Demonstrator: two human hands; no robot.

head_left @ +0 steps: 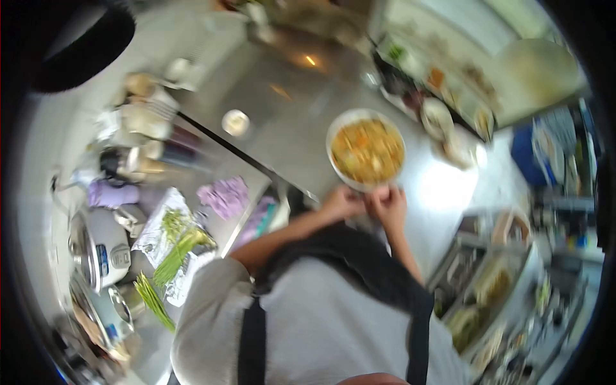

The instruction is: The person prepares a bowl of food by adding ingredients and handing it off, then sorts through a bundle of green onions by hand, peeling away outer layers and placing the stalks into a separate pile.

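Note:
A white bowl [332, 156] stands on the steel counter in front of me, filled with a yellow-orange dish of chopped pieces [367, 151]. My left hand [343, 203] is at its near rim, fingers curled inward. Beside it, my right hand [389, 203] is also closed, its fingers bent and pinched close to the left fingertips. Both hands meet just on my side of the bowl, below its edge in this view. What the fingers hold, if anything, I cannot tell because of the blur.
Left on the steel surface lie a crumpled purple cloth [224, 197], green stalks [179, 253] on foil and a rice cooker [110, 247]. A small white cup [235, 122] stands farther back. Ingredient trays [436, 86] line the back right; food containers [486, 287] sit at near right.

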